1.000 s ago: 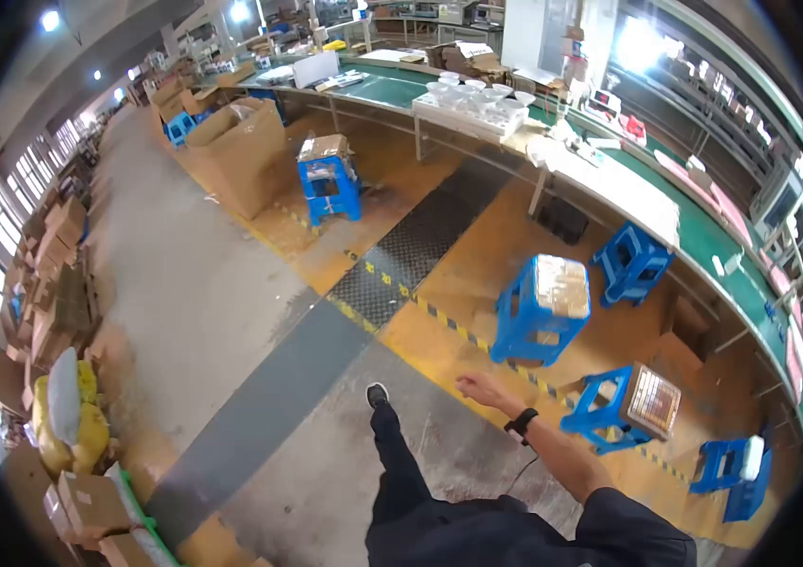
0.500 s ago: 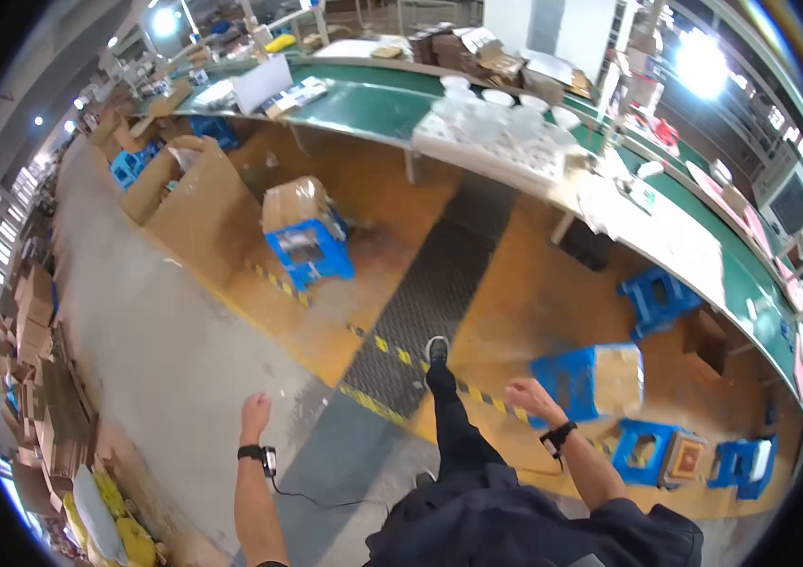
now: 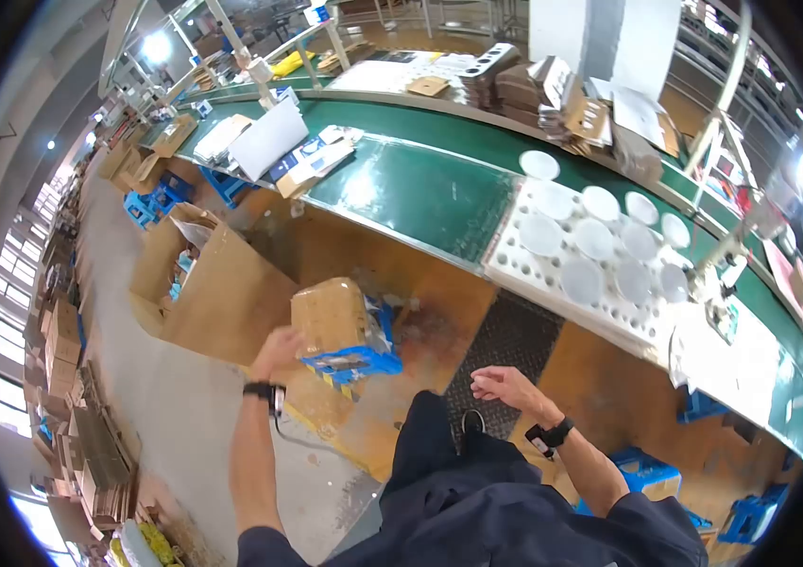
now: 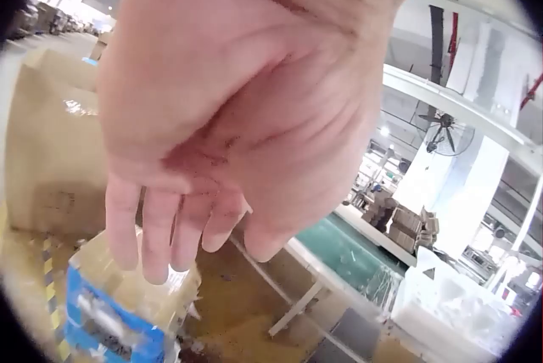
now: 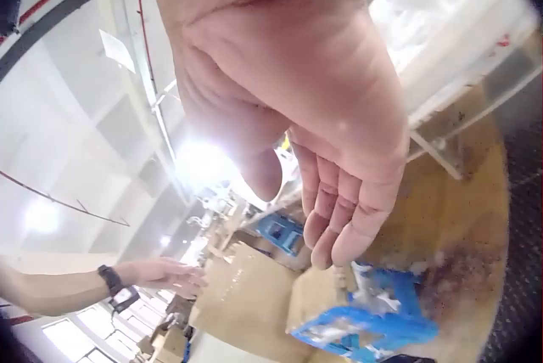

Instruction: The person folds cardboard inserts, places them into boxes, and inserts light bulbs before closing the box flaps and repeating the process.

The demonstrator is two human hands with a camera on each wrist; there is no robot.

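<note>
My left hand reaches out beside a blue stool topped with a taped cardboard pad. In the head view its fingers overlap the pad's left edge. Relaxed, slightly bent fingers hang from that palm in the left wrist view, holding nothing. My right hand hangs in front of my body above the dark ribbed floor strip. Its fingers are loosely curled and empty, with the thumb apart. Both wrists wear a black strap with a small camera.
A large open cardboard box stands left of the stool. Beyond runs a long green-topped bench, bearing a white perforated board with several translucent bowls. More blue stools stand at lower right. Stacked cardboard lines the left wall.
I have walked forward, so the bench, bowls and cardboard-topped stool appear closer. My left hand came into view and moved forward to the stool. The right hand stays empty.
</note>
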